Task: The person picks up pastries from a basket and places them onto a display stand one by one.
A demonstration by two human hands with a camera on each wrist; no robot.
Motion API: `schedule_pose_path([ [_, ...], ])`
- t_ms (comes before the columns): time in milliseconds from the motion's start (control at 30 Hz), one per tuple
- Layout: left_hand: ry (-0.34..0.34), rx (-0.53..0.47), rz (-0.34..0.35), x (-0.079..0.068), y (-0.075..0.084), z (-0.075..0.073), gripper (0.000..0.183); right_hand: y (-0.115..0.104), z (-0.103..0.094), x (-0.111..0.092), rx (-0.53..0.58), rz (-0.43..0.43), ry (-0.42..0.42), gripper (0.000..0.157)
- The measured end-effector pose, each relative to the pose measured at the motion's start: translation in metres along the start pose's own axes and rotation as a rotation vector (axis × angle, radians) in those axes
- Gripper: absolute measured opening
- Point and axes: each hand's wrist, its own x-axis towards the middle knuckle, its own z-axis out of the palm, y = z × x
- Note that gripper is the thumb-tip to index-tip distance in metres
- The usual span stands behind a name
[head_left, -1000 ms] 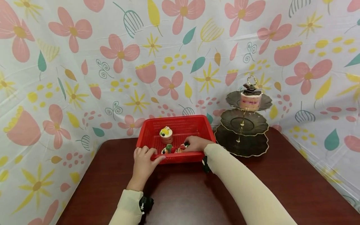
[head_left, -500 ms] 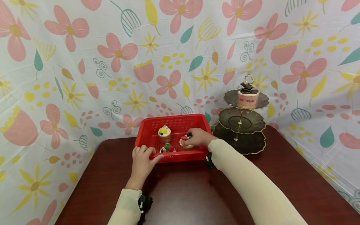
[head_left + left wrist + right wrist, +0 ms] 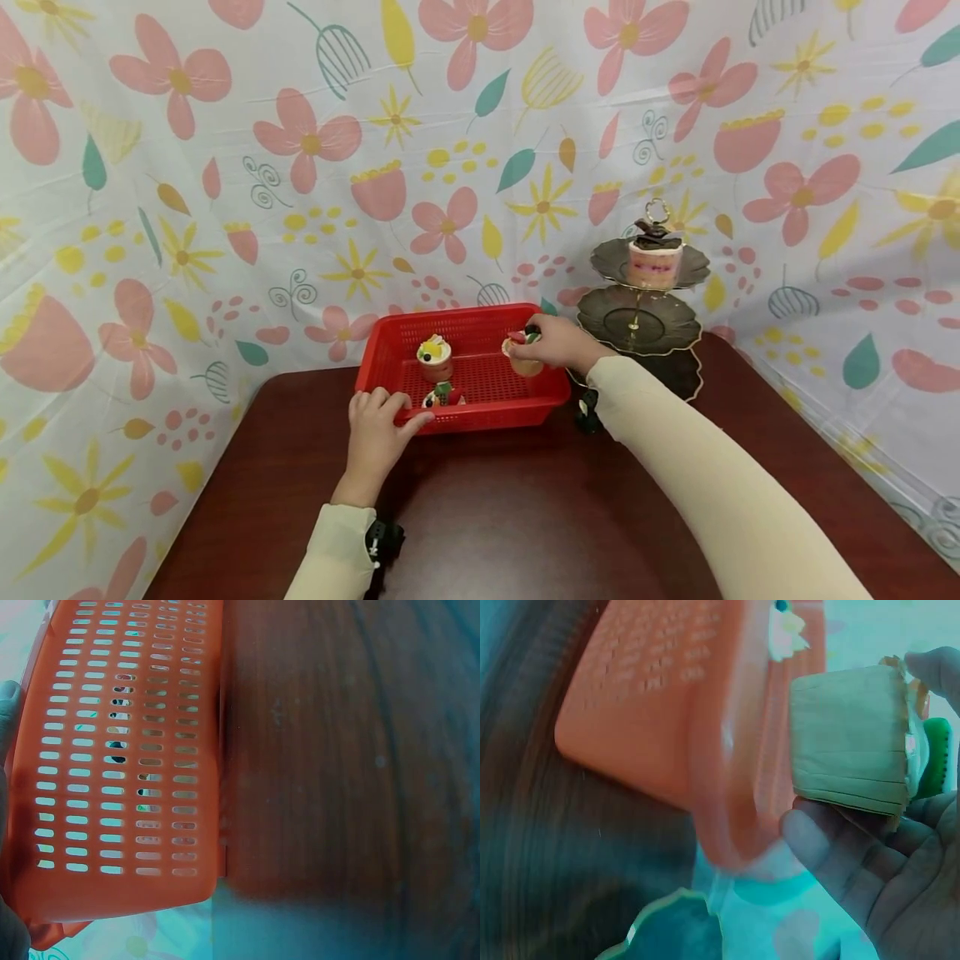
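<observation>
My right hand [image 3: 561,343] holds a fruit-topped cupcake [image 3: 527,366] above the right part of a red plastic basket [image 3: 498,417]. In the right wrist view, the cupcake's pleated side [image 3: 847,739] lies between thumb and fingers [image 3: 814,838]. At the basket's front left corner, my left hand [image 3: 377,440] grips the rim. Inside the basket stands a small round cake with yellow fruit [image 3: 435,367]. A berry-and-leaf-topped dessert [image 3: 441,395] sits near the front wall, which partly hides it. Through the slots of the basket wall [image 3: 112,896], the left wrist view shows only bits of the contents.
Right of the basket stands a three-tiered dark stand with gold edges [image 3: 637,321]. A layered cake with chocolate shards [image 3: 654,265] sits on its top tier. The dark red wooden table [image 3: 495,517] meets a floral cloth backdrop [image 3: 300,225] behind.
My right hand has lifted the cupcake from the basket's floor and moved it up and to the right. My left hand has stayed on the rim.
</observation>
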Motion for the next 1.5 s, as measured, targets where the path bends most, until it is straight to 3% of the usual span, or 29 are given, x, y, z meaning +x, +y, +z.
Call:
schedule_pose_path([
  [233, -0.002, -0.007, -0.002, -0.001, 0.002, -0.002, 0.037, 0.014, -0.029, -0.018, -0.033, -0.026, 0.130, 0.054],
  [467, 0.013, -0.009, 0.011, 0.000, 0.002, -0.001, 0.038, 0.027, -0.054, -0.037, -0.076, 0.037, 0.222, 0.077],
  [667, 0.023, -0.009, 0.019, 0.000, 0.002, -0.001, 0.038, 0.043, -0.068, -0.047, -0.059, 0.094, 0.280, 0.070],
  [867, 0.028, -0.018, 0.018, 0.000, 0.002, 0.000, 0.038, 0.060, -0.078, -0.055, -0.036, 0.096, 0.303, 0.066],
  [1133, 0.021, -0.018, 0.015, -0.002, 0.003, 0.000, 0.038, 0.090, -0.092, -0.067, -0.040, 0.156, 0.323, 0.077],
  [1400, 0.028, -0.012, 0.022, -0.002, 0.003, 0.000, 0.037, 0.111, -0.109, -0.076, 0.059, 0.190, 0.339, 0.089],
  [1500, 0.016, -0.004, 0.018, -0.001, 0.002, 0.000, 0.038, 0.121, -0.113, -0.077, 0.010, 0.196, 0.358, 0.090],
])
